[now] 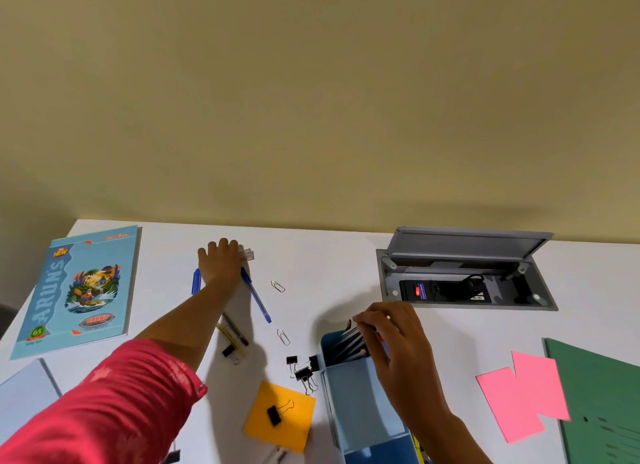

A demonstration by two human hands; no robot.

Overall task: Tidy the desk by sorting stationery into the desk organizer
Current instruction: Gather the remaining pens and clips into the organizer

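organizer (356, 394) — its pencils (348, 342) pinched in right grip (394, 342); left grip (220, 261) on blue pen (256, 299), unclear.

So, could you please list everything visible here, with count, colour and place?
desk: one, white, under everything
notebook: one, blue, far left
blue pens: two, blue, far middle
thin pens: two, dark and yellow, middle
paper clips: two, silver, middle
organizer: one, blue, near middle
pencils: several, dark, inside organizer
yellow note: one, yellow, near edge
binder clips: several, black, left of organizer, one on yellow note
pink notes: two, pink, right
folder: one, green, near right
cable box: one, grey, lid open, far right
left hand: one, reaching far, between blue pens
right hand: one, pinching the pencils
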